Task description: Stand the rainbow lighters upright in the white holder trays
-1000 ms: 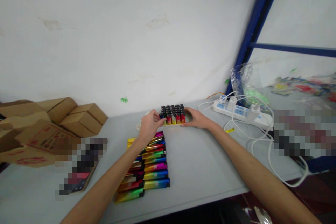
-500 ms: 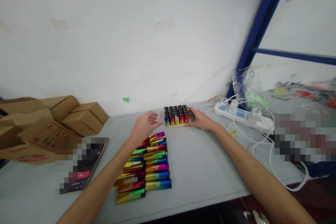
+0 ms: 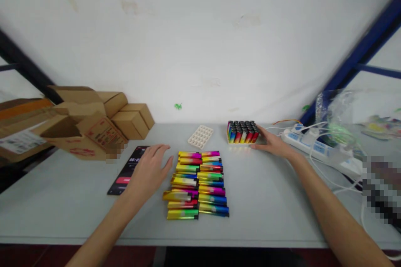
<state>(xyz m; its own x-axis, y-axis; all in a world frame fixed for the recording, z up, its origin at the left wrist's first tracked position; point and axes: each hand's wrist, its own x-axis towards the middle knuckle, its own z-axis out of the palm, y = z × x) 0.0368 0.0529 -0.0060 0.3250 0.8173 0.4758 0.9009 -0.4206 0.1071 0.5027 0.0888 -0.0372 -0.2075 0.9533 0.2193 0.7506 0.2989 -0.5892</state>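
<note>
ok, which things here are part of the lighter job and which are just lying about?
In the job:
- right hand against the block of standing lighters
- left hand, open, beside the rows of lying lighters
- white empty tray

Lying about:
- phone
- cardboard boxes
- power strip with cables
- plastic bag

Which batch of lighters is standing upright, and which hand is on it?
The block of lighters near the wall stands upright, right hand against it; the lighters in rows lie flat.
</note>
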